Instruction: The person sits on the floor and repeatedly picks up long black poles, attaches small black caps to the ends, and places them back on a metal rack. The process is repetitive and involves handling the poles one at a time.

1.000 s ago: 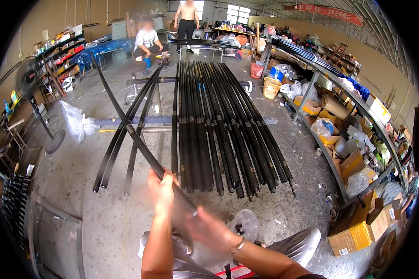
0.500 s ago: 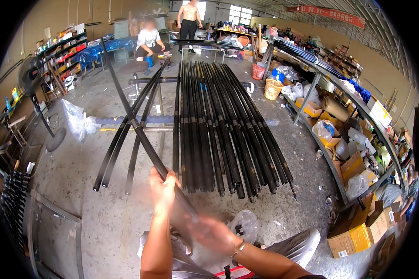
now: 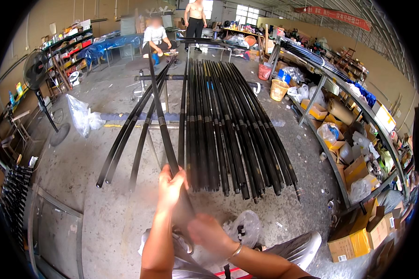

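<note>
My left hand (image 3: 172, 187) is closed around a long black pole (image 3: 160, 121), its thumb along the upper side. The pole slopes away from me, its far end raised toward the back. At its near end, my right hand (image 3: 212, 235) is smeared by motion, beside or on the pole; its fingers cannot be made out. Beyond my hands a row of similar black poles (image 3: 219, 139) lies side by side across a low rack. Several more loose poles (image 3: 125, 132) rest left of the held one. A clear plastic bag (image 3: 247, 228) with small black pieces sits by my right knee.
A standing fan (image 3: 36, 69) and a plastic bag (image 3: 81, 116) are at left. Metal shelving (image 3: 330, 158) with boxes and bags runs along the right, a cardboard box (image 3: 354, 237) below it. Two people (image 3: 156, 39) are at the back, one seated, one standing.
The held pole has swung from leaning left to nearly straight ahead. My right hand, flatter and more spread before, now looks more bunched at the near end. The whole view has shifted slightly.
</note>
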Tool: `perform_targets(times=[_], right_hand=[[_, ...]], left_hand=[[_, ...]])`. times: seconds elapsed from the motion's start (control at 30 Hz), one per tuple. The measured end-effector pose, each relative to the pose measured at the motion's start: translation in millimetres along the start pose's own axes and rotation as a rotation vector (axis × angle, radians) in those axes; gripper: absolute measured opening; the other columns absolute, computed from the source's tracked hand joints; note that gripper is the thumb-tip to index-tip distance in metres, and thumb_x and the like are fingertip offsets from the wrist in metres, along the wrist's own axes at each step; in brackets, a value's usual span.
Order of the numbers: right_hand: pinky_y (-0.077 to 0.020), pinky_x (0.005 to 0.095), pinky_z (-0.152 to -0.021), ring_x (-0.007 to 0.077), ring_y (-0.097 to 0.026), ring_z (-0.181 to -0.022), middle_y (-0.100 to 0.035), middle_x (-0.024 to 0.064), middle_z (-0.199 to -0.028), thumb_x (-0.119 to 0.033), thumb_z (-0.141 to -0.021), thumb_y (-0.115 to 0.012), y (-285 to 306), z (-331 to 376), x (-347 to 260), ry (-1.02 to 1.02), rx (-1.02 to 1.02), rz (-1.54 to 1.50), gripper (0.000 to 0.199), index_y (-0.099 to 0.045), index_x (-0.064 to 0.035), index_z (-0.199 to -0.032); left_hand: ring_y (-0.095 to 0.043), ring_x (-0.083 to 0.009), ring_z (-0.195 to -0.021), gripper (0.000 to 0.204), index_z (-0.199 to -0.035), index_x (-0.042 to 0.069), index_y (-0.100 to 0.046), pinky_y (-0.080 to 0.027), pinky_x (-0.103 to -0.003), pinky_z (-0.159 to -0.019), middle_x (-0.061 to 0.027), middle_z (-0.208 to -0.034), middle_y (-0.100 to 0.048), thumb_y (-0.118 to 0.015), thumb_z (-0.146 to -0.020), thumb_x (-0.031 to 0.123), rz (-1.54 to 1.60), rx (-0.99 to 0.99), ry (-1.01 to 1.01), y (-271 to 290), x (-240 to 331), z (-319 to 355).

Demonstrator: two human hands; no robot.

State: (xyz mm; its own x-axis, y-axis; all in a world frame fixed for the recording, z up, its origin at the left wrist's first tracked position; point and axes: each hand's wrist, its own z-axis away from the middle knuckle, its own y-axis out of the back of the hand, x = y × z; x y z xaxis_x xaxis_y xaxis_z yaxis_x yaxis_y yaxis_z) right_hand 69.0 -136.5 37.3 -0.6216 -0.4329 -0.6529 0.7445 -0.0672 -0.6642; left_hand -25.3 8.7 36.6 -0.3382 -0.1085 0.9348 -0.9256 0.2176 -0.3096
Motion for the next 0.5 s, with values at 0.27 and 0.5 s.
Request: perform_targets(times=[0.27, 0.5], right_hand=[[-0.0313, 0.0191, -0.045, 0.0048, -0.041, -0.055, -0.048, -0.0013, -0.074, -0.018, -0.094, -0.054, -4.9, 2.1, -0.5, 0.021, -0.186, 0.052, 0.026, -0.057, 0.0018, -0.11], [-0.0304, 0.0201, -0.044, 0.0062, -0.038, -0.054, -0.043, -0.0012, -0.071, -0.019, -0.094, -0.052, 17.9, -4.0, 17.3, -0.038, -0.19, 0.022, 0.025, -0.055, 0.0002, -0.11]], left_hand=[[-0.045, -0.0106, -0.046, 0.019, -0.093, 0.002, -0.051, -0.034, -0.022, -0.043, -0.0034, -0.055, -0.051, -0.056, -0.083, 0.017, 0.038, -0.049, 0.038, 11.5, 0.5, -4.9], [-0.045, -0.011, -0.045, 0.022, -0.094, 0.001, -0.052, -0.034, -0.022, -0.043, -0.0039, -0.055, -0.051, -0.059, -0.082, 0.019, 0.093, -0.064, 0.099, 16.6, 0.6, -8.2]])
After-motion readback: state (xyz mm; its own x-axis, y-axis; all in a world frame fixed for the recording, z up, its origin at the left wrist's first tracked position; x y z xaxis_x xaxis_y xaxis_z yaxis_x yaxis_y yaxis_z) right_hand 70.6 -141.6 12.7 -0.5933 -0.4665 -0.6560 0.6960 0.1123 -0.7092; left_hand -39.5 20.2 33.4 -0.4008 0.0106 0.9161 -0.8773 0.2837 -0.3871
